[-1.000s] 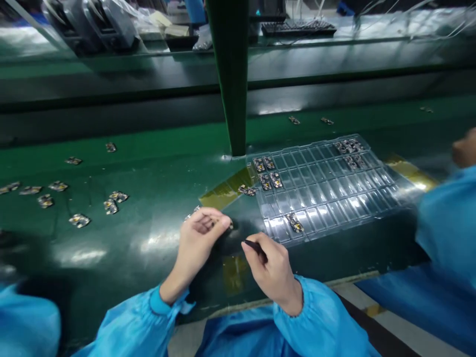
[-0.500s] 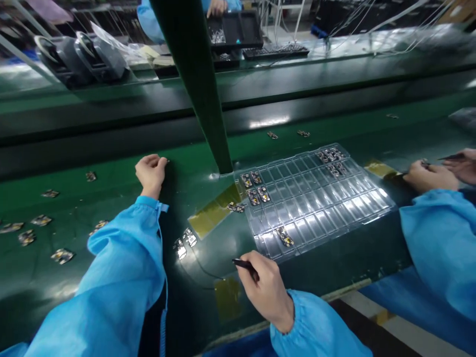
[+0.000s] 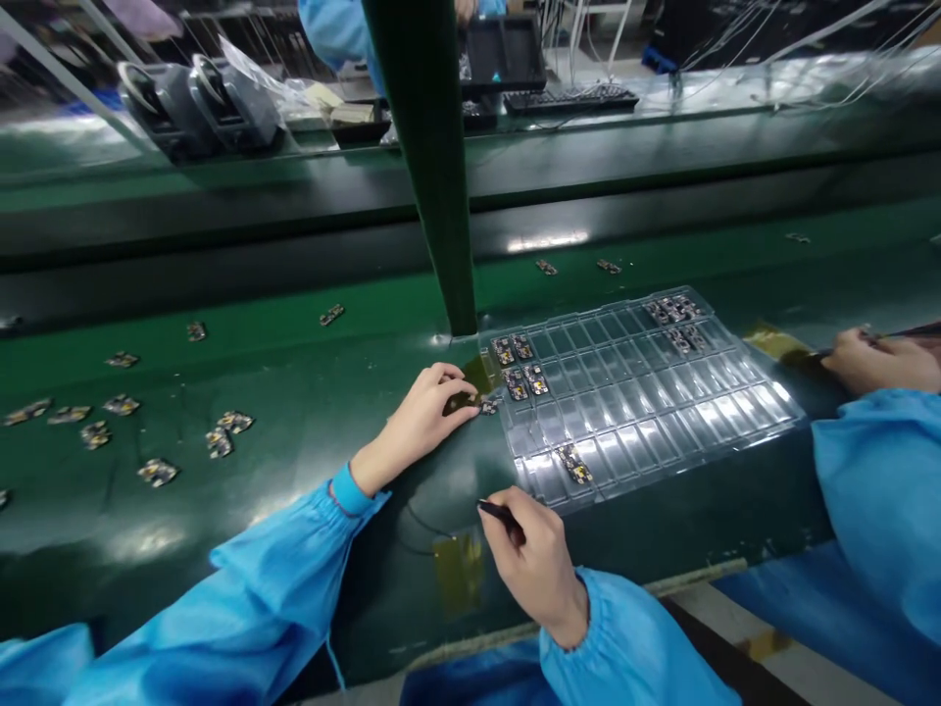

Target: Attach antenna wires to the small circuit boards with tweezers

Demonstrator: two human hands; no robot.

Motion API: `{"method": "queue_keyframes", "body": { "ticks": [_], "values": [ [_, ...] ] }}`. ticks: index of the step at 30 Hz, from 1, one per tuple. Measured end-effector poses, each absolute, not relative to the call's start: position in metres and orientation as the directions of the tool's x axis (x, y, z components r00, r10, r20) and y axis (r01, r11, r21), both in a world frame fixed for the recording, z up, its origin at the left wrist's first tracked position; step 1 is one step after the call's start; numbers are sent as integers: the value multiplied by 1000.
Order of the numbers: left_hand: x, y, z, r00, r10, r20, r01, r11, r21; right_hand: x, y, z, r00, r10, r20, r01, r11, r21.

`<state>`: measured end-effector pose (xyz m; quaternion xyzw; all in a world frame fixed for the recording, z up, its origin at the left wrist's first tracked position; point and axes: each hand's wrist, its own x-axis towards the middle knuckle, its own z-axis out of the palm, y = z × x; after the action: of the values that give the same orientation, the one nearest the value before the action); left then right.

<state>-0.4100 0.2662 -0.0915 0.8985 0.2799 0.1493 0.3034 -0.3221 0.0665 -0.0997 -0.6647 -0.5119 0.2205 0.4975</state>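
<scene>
My left hand (image 3: 430, 417) reaches over the green bench top, thumb and fingers curved with a gap between them. Its fingertips are beside a small circuit board (image 3: 489, 406) at the left edge of a clear plastic tray (image 3: 624, 392); whether they touch it I cannot tell. In my right hand (image 3: 533, 559) is a slim black tool (image 3: 500, 512), its kind unclear, pointing left just below the tray's lower left corner. Circuit boards (image 3: 516, 382) sit in the tray's upper left cells. Another board (image 3: 573, 464) lies at its lower left, and more (image 3: 672, 311) at its upper right.
Several loose boards (image 3: 158, 473) lie on the left of the bench. A green post (image 3: 441, 196) rises behind the tray. Yellow tape (image 3: 460, 574) is stuck near the front edge. At the right, a co-worker's hand (image 3: 878, 363) is beside the tray.
My left hand has moved right and toward me, from a board near the back to the boards at the tray's left edge. My right hand stays nearly still. The view has shifted slightly.
</scene>
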Motion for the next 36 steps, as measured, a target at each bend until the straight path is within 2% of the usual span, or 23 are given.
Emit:
{"method": "queue_keyframes", "body": {
  "ticks": [3, 8, 11, 15, 19, 23, 30, 36],
  "values": [
    [-413, 268, -87, 783, 619, 62, 382, -558, 737, -322, 66, -101, 388, 897, 214, 445, 21, -895],
    [-430, 246, -74, 713, 690, -120, 310, -158, 937, -321, 65, -101, 416, 890, 187, 402, 5, -916],
    [-438, 222, -73, 667, 718, -200, 252, 36, 967, -321, 63, -102, 421, 890, 174, 381, 0, -924],
    [-445, 198, -77, 663, 709, -241, 165, 176, 970, -321, 60, -102, 427, 888, 168, 364, 1, -931],
    [-448, 188, -83, 637, 727, -256, 67, 279, 958, -320, 48, -94, 458, 871, 177, 298, 38, -954],
    [-449, 186, -88, 647, 688, -329, 91, 359, 929, -318, 29, -86, 479, 868, 131, 216, 28, -976],
    [-451, 182, -87, 646, 687, -334, 81, 373, 924, -323, 17, -92, 438, 896, -77, 26, -99, -995],
    [-457, 182, -78, 567, 791, -228, -41, 304, 952, -327, 13, -94, 433, 901, -20, 60, -51, -997]
  ]
}}
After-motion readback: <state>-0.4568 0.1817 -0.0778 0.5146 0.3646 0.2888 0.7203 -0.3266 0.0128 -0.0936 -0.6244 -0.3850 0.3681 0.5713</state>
